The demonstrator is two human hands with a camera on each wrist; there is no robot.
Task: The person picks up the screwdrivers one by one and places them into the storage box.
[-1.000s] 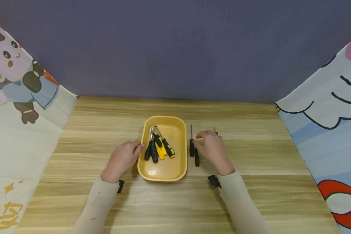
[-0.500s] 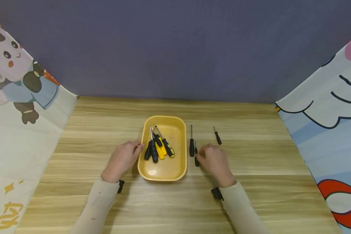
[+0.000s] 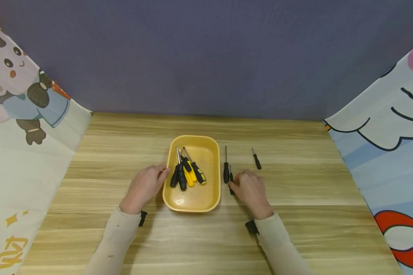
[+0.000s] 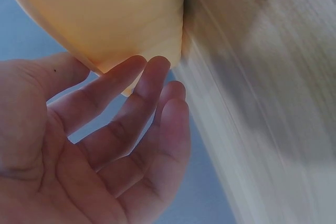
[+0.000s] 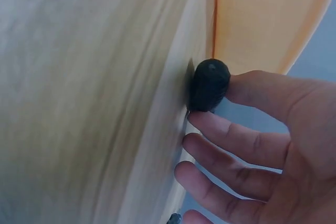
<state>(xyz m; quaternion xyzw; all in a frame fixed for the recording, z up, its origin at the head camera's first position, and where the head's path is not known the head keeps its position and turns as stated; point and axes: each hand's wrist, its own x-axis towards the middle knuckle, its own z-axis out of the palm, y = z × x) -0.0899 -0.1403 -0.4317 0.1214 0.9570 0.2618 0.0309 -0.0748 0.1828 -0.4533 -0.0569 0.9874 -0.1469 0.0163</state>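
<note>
My left hand (image 3: 145, 188) holds the left rim of a yellow plastic tray (image 3: 192, 209), thumb at the rim and fingers against the outer wall, as the left wrist view shows. Inside the tray lie several screwdrivers, one with a black-and-yellow handle (image 3: 199, 175) and others with black or yellow handles. Just right of the tray, my right hand (image 3: 252, 191) pinches the black handle of a small screwdriver (image 5: 210, 85) between thumb and index finger; the other fingers are spread. That screwdriver is low at the table surface, its shaft pointing away from me.
A longer black-handled screwdriver (image 3: 226, 172) lies between the tray and my right hand. Another small black screwdriver (image 3: 257, 160) lies farther right on the wood-grain table (image 3: 296, 172). A dark blue-grey panel (image 3: 206, 57) stands behind, with printed cartoon panels at both sides.
My right hand has come down and nearer from the small screwdriver at the right, uncovering it, and has closed on the handle beside the tray. My left hand has stayed on the tray rim.
</note>
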